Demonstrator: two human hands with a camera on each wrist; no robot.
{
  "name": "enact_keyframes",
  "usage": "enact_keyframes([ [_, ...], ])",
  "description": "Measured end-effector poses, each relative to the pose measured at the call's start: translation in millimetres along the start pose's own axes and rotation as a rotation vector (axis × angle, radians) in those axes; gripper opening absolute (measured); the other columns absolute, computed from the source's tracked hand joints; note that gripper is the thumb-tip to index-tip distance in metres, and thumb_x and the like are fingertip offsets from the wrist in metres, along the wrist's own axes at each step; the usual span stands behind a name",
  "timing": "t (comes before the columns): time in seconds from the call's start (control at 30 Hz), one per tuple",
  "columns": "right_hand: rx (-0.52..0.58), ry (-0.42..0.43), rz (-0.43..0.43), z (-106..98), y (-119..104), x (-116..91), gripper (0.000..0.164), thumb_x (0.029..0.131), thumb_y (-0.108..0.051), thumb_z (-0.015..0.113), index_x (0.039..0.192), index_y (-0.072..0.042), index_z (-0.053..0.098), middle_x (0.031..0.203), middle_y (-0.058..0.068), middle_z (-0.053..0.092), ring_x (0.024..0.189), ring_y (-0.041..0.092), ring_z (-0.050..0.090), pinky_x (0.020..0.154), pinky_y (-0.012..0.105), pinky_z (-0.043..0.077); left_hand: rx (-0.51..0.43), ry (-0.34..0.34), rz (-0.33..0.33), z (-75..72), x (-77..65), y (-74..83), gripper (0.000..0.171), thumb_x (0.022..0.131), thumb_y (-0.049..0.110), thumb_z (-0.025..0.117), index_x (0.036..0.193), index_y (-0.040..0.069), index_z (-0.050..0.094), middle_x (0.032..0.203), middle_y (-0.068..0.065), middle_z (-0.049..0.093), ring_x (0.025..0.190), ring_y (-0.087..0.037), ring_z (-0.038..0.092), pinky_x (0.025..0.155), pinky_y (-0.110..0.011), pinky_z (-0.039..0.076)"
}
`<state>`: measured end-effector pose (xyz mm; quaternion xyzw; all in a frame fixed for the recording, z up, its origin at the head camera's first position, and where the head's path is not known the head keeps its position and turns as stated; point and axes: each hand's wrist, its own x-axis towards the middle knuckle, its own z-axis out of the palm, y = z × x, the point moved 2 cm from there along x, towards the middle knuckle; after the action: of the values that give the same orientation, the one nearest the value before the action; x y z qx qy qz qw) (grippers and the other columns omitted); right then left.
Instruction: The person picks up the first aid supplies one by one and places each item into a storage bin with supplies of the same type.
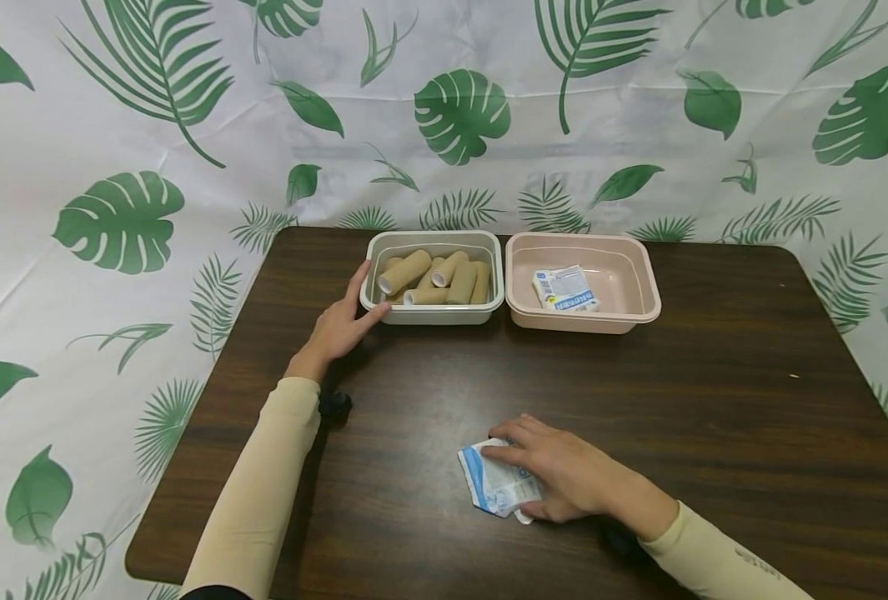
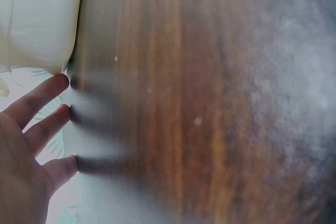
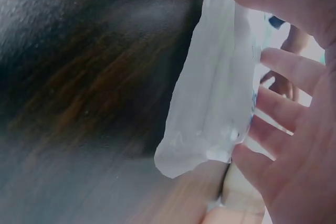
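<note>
Near the table's front, my right hand [image 1: 564, 471] holds a soft white-and-blue plastic packet [image 1: 492, 482]. Its fingers spread over the printed top while the thumb is at the near edge. In the right wrist view the packet [image 3: 210, 87] turns a wrinkled whitish side to the camera, with fingertips along its right. Farther back, my left hand [image 1: 336, 327] rests with extended fingers and thumb at the left end of a grey plastic bin [image 1: 444, 315]. Several tan tubes [image 1: 406, 271] with pale ends lie in that bin. The left hand [image 2: 31, 140] holds nothing.
Right beside the grey bin stands a pink plastic bin [image 1: 579, 320], with another white-and-blue packet [image 1: 566, 289] in it. Both bins are at the back edge of the dark wooden table [image 1: 714, 400]. A leaf-patterned cloth [image 1: 383, 125] hangs behind.
</note>
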<state>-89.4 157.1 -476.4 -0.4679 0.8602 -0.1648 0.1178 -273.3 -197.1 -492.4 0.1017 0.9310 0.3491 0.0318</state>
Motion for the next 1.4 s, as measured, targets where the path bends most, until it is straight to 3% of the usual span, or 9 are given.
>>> enact_keyframes([
  [0.53,0.006,0.043,-0.02,-4,-1,0,0.08,0.076,-0.04,0.082,0.146,-0.023,0.048,0.143,0.002,0.045,0.125,0.016,0.045,0.093,0.04,0.049,0.0,0.003,-0.007,-0.7,0.0,0.0,0.08,0.089,0.075,0.043,0.151,0.055,-0.004,0.145,-0.023,0.046,0.119,-0.045,0.054,0.096,-0.062,0.038],
  [0.8,0.004,0.056,0.067,-21,5,-1,0.077,0.078,-0.041,0.081,0.146,-0.026,0.048,0.143,0.001,0.044,0.125,0.014,0.045,0.095,0.039,0.048,-0.002,0.004,0.002,-0.1,0.5,0.1,0.08,0.09,0.074,0.043,0.151,0.055,-0.004,0.144,-0.023,0.046,0.118,-0.045,0.055,0.095,-0.062,0.039],
  [1.07,0.012,0.193,0.104,-47,24,-6,0.079,0.074,-0.039,0.085,0.144,-0.021,0.051,0.144,0.006,0.045,0.127,0.02,0.046,0.097,0.044,0.046,-0.005,0.001,0.004,2.0,1.3,-3.4,0.079,0.09,0.073,0.043,0.151,0.056,-0.005,0.144,-0.023,0.046,0.117,-0.045,0.055,0.095,-0.063,0.039],
  [1.4,0.031,0.381,0.273,-76,72,-17,0.083,0.073,-0.04,0.086,0.145,-0.021,0.05,0.147,0.005,0.044,0.131,0.026,0.042,0.099,0.052,0.04,-0.01,-0.002,0.001,1.6,1.0,-2.4,0.079,0.09,0.074,0.043,0.151,0.055,-0.004,0.144,-0.023,0.046,0.118,-0.045,0.054,0.095,-0.063,0.038],
])
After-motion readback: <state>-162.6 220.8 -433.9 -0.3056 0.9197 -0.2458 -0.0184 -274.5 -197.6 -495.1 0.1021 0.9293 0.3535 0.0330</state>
